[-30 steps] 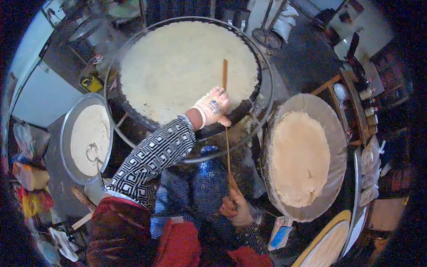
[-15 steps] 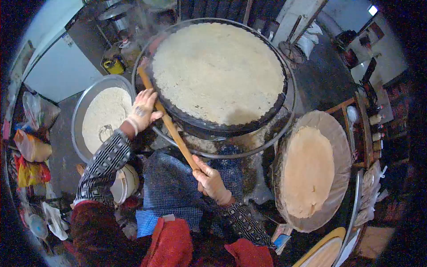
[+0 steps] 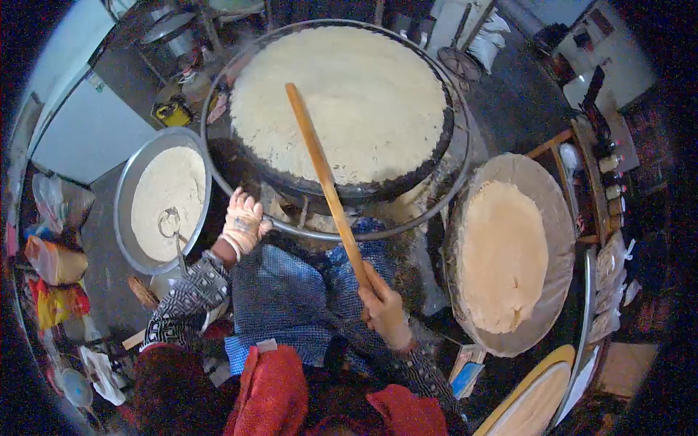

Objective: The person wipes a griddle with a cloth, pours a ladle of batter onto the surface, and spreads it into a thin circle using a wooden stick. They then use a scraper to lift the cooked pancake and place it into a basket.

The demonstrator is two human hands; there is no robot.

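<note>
A large round flatbread (image 3: pixel 349 94) covers a black griddle (image 3: pixel 291 185) in front of me. My right hand (image 3: pixel 383 309) is shut on the near end of a long flat wooden stick (image 3: pixel 323 174); the stick slants up and left, its far end over the flatbread. My left hand (image 3: pixel 243 221), in a pale glove, hovers with fingers apart beside the griddle's near left edge, holding nothing. My lap shows a blue checked apron (image 3: pixel 291 305).
At left a metal basin (image 3: pixel 123 218) holds pale batter with a ladle (image 3: pixel 171 221) in it. At right a round padded board (image 3: pixel 552 225) carries cooked flatbreads (image 3: pixel 498 254). A metal ring (image 3: pixel 451 182) circles the griddle. Bags and clutter lie at far left.
My left hand has let go of the stick and dropped to the griddle's near left edge. The right hand has swung the stick from the griddle's left rim to over the flatbread.
</note>
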